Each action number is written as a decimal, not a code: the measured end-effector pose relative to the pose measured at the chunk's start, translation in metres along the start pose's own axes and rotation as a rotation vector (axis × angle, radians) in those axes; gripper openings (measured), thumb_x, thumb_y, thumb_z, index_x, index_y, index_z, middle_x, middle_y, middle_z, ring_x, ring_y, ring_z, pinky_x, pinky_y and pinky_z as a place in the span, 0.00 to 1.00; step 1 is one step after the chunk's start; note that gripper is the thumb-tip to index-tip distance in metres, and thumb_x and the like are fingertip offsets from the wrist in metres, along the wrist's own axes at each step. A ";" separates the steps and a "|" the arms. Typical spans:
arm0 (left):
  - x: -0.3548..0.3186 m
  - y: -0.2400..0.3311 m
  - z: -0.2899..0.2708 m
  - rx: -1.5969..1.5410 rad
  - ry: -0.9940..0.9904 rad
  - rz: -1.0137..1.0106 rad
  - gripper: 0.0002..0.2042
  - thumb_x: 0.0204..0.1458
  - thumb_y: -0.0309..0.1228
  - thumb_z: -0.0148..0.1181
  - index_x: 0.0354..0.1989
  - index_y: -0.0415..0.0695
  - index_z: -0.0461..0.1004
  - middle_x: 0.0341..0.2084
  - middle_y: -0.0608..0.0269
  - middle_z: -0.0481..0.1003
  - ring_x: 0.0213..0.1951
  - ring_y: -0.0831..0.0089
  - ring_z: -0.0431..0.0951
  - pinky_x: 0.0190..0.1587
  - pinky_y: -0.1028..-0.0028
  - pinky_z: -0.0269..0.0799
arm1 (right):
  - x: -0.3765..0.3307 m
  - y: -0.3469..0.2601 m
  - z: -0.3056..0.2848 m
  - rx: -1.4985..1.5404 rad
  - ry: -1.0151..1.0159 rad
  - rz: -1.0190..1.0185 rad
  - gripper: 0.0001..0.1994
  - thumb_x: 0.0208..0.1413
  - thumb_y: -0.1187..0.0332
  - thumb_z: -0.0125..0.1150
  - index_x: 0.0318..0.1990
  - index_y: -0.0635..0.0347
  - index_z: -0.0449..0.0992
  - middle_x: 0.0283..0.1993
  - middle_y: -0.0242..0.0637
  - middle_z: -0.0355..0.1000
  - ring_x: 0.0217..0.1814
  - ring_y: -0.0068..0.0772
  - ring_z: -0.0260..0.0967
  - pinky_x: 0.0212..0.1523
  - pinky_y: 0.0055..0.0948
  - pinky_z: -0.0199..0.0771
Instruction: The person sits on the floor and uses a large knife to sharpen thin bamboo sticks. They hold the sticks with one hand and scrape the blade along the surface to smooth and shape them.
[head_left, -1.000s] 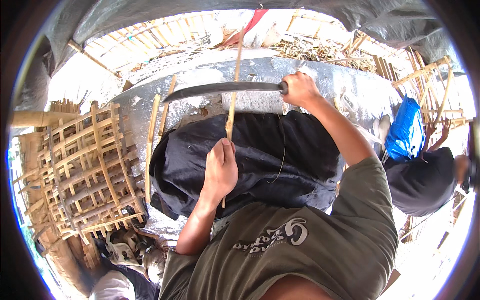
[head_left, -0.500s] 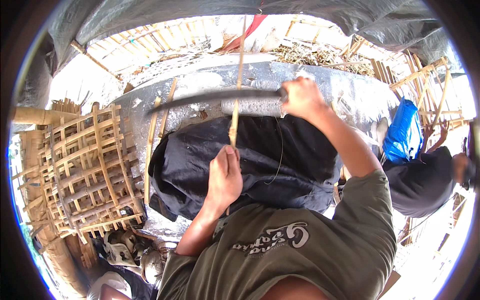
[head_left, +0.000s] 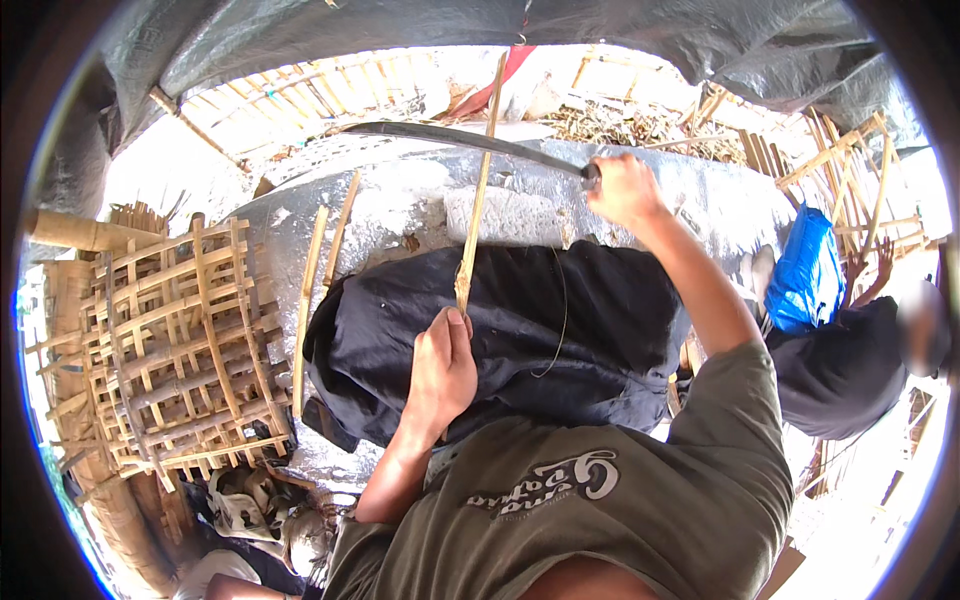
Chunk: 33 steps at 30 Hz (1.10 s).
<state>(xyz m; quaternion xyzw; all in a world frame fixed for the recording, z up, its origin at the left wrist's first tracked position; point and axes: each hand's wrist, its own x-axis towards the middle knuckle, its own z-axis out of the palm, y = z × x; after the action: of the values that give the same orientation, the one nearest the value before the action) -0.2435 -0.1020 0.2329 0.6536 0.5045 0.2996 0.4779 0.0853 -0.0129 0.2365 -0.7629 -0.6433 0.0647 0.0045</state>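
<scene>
My left hand (head_left: 442, 368) is closed around the near end of a long, thin bamboo strip (head_left: 478, 205), just above my lap. The strip points away from me, with a rough node close to my fingers. In my right hand (head_left: 626, 190) is the handle of a long, dark machete (head_left: 470, 136). Its slightly curved blade reaches left across the far part of the strip; whether it touches the strip I cannot tell. Black cloth (head_left: 400, 340) covers my legs beneath both hands.
Woven bamboo panels (head_left: 180, 345) are stacked at the left. Two loose bamboo strips (head_left: 310, 310) lie beside my lap. A pale block (head_left: 505, 215) sits ahead of the cloth. At the right, another person (head_left: 835, 365) is near a blue plastic bag (head_left: 806, 270). Bamboo scraps (head_left: 640, 125) lie beyond.
The machete has moved away from me along the bamboo strip, from near its node to its far part. My left hand has shifted slightly toward me, still gripping the strip.
</scene>
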 end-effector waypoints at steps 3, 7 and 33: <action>-0.002 0.006 0.010 0.025 -0.040 0.017 0.15 0.68 0.29 0.40 0.28 0.36 0.65 0.17 0.44 0.68 0.21 0.43 0.71 0.27 0.58 0.65 | -0.022 -0.028 0.000 -0.021 0.036 -0.166 0.13 0.47 0.62 0.62 0.40 0.54 0.80 0.35 0.48 0.79 0.40 0.49 0.79 0.46 0.44 0.82; -0.008 0.020 0.007 0.026 -0.095 -0.020 0.14 0.68 0.28 0.40 0.29 0.35 0.64 0.17 0.42 0.68 0.23 0.39 0.70 0.26 0.57 0.64 | -0.002 -0.025 -0.012 -0.022 -0.013 -0.064 0.11 0.47 0.63 0.63 0.38 0.53 0.81 0.37 0.48 0.79 0.43 0.48 0.79 0.47 0.45 0.81; -0.028 0.018 -0.009 0.058 -0.217 0.099 0.11 0.67 0.27 0.43 0.32 0.35 0.66 0.19 0.41 0.68 0.24 0.41 0.71 0.26 0.58 0.63 | 0.025 0.031 -0.032 0.112 -0.027 0.154 0.11 0.52 0.64 0.60 0.41 0.57 0.79 0.36 0.46 0.79 0.42 0.45 0.80 0.48 0.43 0.82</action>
<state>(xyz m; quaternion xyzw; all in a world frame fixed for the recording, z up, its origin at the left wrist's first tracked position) -0.2538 -0.1264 0.2559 0.7198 0.4256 0.2355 0.4952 0.1233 0.0089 0.2630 -0.8078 -0.5779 0.1110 0.0337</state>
